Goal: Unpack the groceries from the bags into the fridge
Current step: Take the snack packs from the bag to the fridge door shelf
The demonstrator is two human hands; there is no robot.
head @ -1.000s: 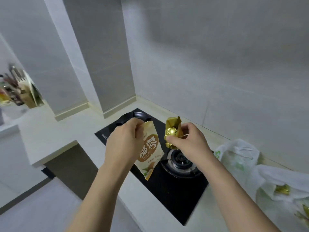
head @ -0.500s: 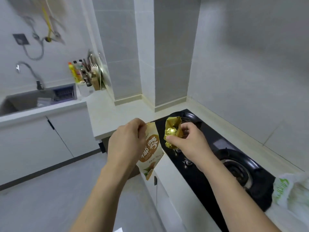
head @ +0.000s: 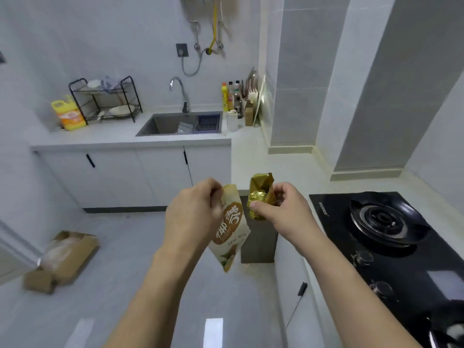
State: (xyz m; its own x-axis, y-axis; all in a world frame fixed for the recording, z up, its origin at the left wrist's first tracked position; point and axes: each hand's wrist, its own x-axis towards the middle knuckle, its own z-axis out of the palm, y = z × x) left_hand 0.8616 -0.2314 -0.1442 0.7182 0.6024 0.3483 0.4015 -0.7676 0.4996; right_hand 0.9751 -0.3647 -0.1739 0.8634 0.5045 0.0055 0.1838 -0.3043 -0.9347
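- Left hand [head: 193, 217]: raised at mid-frame over the floor, fingers curled round the top edge of a cream snack pouch [head: 229, 229]; the pouch hangs down from the grip, tilted, brown oval label facing the camera.
- Right hand [head: 281, 212]: level with the left and just beside it, thumb and fingers pinching a gold foil packet [head: 259, 197]; the crumpled top of the packet stands above the fingers.
- Pouch and packet: near each other, not touching, both held in the air.
- Bench [head: 253, 156]: pale, L-shaped, running along the back wall and down the right side.
- Gas hob [head: 386, 222]: black, set into the bench at right, one burner fully visible.
- Sink [head: 175, 124]: let into the back bench, with a tap [head: 179, 94] behind it.
- Dish rack [head: 105, 99]: black wire, left of the sink; yellow detergent jug [head: 69, 114] just beside it.
- Bottles [head: 232, 99]: grouped in the bench corner right of the sink.
- Cardboard box [head: 62, 259]: on the floor at left, blurred.
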